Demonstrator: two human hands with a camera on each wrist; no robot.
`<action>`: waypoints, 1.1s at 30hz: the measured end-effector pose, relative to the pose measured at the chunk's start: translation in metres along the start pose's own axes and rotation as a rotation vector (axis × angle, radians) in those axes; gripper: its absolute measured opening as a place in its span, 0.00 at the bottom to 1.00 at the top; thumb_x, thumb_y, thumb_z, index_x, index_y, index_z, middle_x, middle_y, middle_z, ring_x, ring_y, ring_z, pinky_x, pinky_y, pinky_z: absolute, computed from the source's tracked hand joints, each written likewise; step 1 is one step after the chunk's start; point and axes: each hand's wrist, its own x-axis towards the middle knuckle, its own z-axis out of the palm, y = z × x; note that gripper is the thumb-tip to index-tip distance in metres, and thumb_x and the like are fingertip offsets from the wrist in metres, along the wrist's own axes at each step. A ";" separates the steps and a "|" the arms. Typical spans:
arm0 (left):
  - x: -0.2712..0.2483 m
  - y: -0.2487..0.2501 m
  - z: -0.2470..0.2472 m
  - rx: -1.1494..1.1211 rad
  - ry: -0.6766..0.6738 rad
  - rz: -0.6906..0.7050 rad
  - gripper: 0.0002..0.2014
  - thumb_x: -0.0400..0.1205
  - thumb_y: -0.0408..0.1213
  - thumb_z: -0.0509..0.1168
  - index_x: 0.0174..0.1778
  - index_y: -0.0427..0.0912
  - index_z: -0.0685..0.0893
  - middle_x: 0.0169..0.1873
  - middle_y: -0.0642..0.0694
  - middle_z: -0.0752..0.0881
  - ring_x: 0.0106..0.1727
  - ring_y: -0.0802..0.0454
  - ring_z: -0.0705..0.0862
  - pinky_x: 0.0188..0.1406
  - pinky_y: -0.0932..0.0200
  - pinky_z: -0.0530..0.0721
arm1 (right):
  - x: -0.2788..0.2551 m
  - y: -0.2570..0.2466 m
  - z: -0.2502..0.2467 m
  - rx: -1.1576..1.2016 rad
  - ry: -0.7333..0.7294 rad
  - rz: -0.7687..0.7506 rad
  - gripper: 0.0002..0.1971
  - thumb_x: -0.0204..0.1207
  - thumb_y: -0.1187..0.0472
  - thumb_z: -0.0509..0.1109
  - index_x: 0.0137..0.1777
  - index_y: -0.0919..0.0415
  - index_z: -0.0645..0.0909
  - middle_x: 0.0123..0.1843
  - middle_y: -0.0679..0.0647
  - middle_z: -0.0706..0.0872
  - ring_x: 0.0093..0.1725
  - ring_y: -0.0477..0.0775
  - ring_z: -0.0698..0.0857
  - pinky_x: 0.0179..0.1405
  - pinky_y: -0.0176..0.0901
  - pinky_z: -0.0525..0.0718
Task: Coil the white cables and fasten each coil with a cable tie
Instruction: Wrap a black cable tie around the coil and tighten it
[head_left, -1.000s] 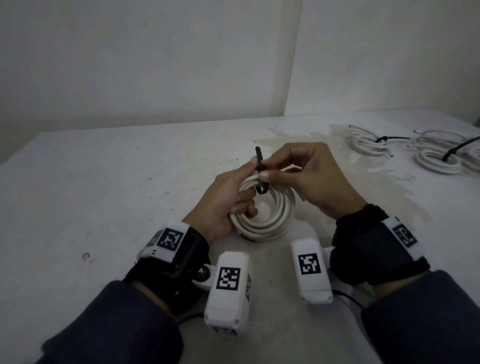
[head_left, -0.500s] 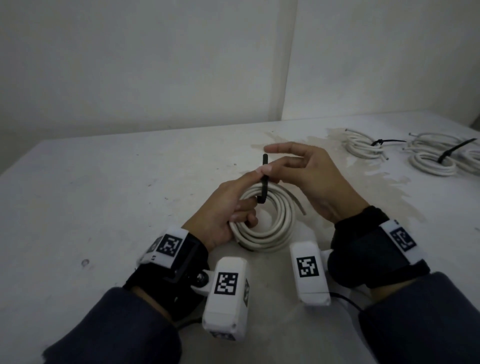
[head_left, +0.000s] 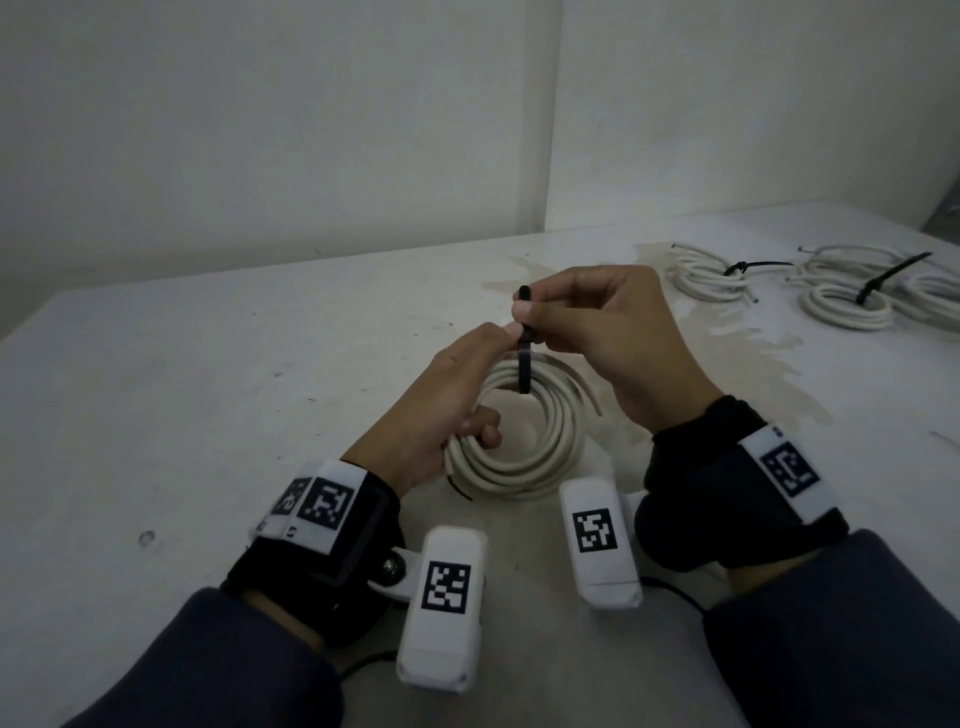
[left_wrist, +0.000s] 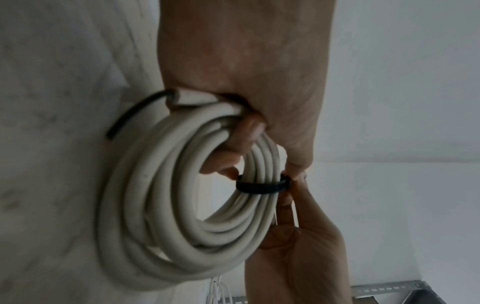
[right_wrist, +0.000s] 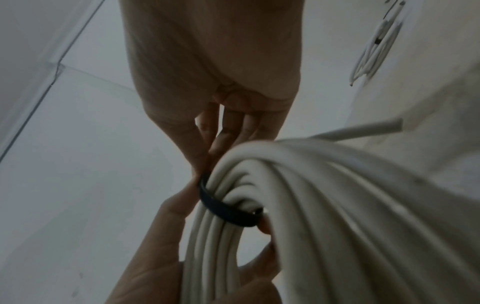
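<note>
A white cable coil (head_left: 524, 457) (left_wrist: 166, 205) (right_wrist: 337, 205) is held just above the table in front of me. My left hand (head_left: 457, 395) grips its left side, fingers curled through the middle, thumb and forefinger up at the tie. A black cable tie (head_left: 523, 364) (left_wrist: 259, 186) (right_wrist: 226, 209) loops around the coil's far strands, its tail standing upright. My right hand (head_left: 597, 332) pinches that tail between thumb and forefinger just above the coil.
Tied white cable coils (head_left: 711, 273) (head_left: 852, 301) lie at the far right of the white table (head_left: 208, 415), each with a black tie. One loose cable end (right_wrist: 363, 129) sticks out of the held coil. Walls stand close behind the table.
My right hand's fingers, spread out half a second ago, have curled back onto the tie's tail, pinching it. The loop sits snug on the coil. The left hand stays put.
</note>
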 end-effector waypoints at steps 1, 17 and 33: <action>0.000 0.000 0.000 0.012 0.011 -0.002 0.12 0.85 0.49 0.59 0.47 0.42 0.78 0.39 0.40 0.74 0.15 0.57 0.59 0.20 0.63 0.67 | 0.000 0.000 0.001 -0.002 0.011 -0.009 0.02 0.70 0.71 0.78 0.41 0.66 0.88 0.27 0.50 0.88 0.29 0.46 0.85 0.30 0.33 0.81; 0.002 -0.007 0.002 -0.091 0.130 -0.090 0.10 0.83 0.39 0.61 0.39 0.39 0.79 0.23 0.45 0.73 0.12 0.57 0.63 0.15 0.67 0.67 | 0.002 0.012 0.002 -0.093 0.043 0.271 0.08 0.78 0.59 0.73 0.47 0.65 0.87 0.36 0.57 0.89 0.29 0.49 0.86 0.28 0.36 0.84; 0.005 -0.006 -0.013 -0.208 0.429 -0.018 0.10 0.79 0.40 0.67 0.36 0.38 0.85 0.21 0.47 0.77 0.16 0.54 0.68 0.16 0.66 0.69 | 0.003 0.004 -0.026 -0.108 -0.314 0.459 0.09 0.67 0.75 0.76 0.46 0.66 0.90 0.38 0.58 0.92 0.36 0.48 0.89 0.39 0.35 0.88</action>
